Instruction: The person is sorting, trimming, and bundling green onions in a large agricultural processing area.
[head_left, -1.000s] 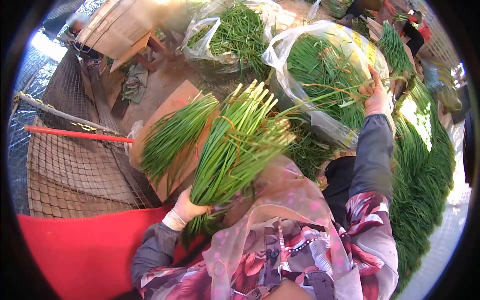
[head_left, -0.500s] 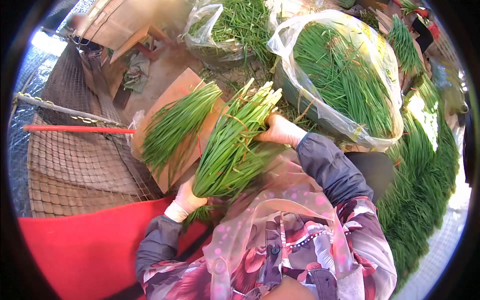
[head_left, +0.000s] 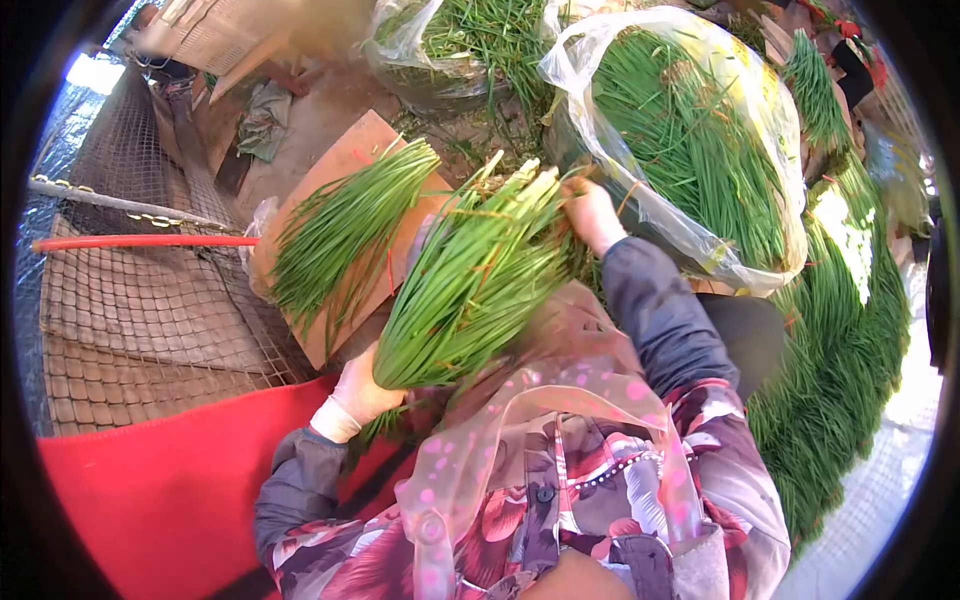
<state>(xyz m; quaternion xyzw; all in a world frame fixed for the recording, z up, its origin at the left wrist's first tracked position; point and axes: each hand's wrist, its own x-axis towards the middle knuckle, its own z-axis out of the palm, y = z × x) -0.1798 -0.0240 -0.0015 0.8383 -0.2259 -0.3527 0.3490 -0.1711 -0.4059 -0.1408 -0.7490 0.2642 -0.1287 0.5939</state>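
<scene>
A loose bundle of green chives (head_left: 470, 285) lies across my lap, its pale root ends toward the far right. My left hand (head_left: 366, 388), in a thin glove, is closed around the leaf tips at the near left. Beside the root ends, my right hand (head_left: 594, 214) is closed, its fingertips pinched at some brownish strands (head_left: 576, 186) along the bundle's edge. A second bunch of chives (head_left: 350, 232) rests on a tan board (head_left: 372, 140) to the left. My apron (head_left: 500, 400) is see-through pink with dots.
A clear plastic bag (head_left: 575, 60) packed with chives stands at the right, and another bag (head_left: 440, 75) of greens behind. Chives in a large heap (head_left: 840, 370) fill the far right. Left are a red cloth (head_left: 180, 480), netting (head_left: 130, 330) and a red rod (head_left: 150, 242).
My right hand has moved off the stems, up and to the right, to the bundle's edge. The left hand has shifted slightly left, and the bundle spreads wider.
</scene>
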